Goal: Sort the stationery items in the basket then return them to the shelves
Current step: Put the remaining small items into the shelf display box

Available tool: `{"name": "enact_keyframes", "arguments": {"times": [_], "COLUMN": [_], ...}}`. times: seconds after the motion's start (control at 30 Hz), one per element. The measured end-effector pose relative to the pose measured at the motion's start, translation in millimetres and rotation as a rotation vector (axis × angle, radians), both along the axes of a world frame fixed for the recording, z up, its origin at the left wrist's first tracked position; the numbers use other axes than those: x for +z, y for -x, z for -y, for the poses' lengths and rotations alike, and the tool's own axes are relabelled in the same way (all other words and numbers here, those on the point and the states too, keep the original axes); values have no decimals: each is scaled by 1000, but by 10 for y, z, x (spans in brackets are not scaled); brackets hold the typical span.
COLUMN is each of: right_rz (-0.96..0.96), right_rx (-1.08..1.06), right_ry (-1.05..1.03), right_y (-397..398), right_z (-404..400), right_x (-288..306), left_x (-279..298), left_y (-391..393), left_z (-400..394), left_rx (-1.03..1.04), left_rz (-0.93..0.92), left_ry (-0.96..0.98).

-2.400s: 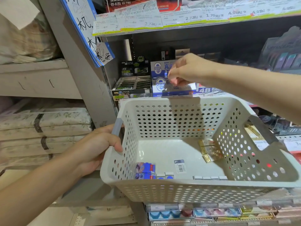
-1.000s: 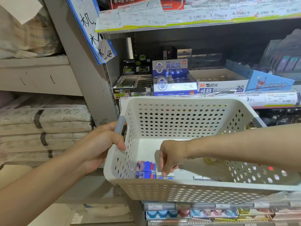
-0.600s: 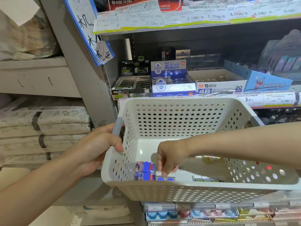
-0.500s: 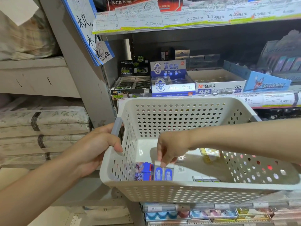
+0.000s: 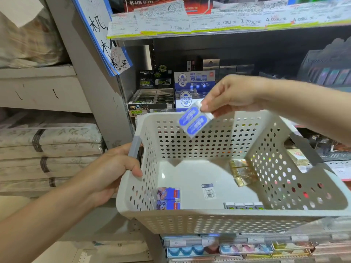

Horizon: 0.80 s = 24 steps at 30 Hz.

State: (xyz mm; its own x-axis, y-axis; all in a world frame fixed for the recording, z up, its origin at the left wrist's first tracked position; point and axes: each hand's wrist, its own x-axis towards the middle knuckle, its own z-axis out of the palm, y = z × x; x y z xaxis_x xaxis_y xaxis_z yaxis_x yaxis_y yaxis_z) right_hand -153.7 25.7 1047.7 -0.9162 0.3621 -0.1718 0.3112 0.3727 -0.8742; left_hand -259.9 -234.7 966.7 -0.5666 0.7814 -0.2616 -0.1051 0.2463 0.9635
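Head view: right hand (image 5: 235, 95) pinches eraser pack (image 5: 194, 121) above basket (image 5: 209, 221).

The basket (image 5: 218, 215) floor lies open at its centre — small packs (image 5: 168, 198) crowd seven o'clock, gold packets (image 5: 242, 172) two o'clock; display boxes (image 5: 191, 88) block the shelf at twelve.
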Motion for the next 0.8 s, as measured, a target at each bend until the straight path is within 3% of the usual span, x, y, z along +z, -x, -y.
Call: {"name": "enact_keyframes", "arguments": {"times": [0.2,0.37,0.8], "right_rz": [-185,-183,-107], "right_rx": [-286,-410,-243], "right_ry": [87,49,-152], "right_y": [82,329,590], "right_z": [-391,-811,-1260], "right_x": [185,158,68], "left_x": [6,29,73], "left_y": [-15,-29,-61], "left_z": [8,12,24], "left_rx": [10,12,-1], "left_rz": [-11,-21,-15], "left_ry": [13,23,13]}}
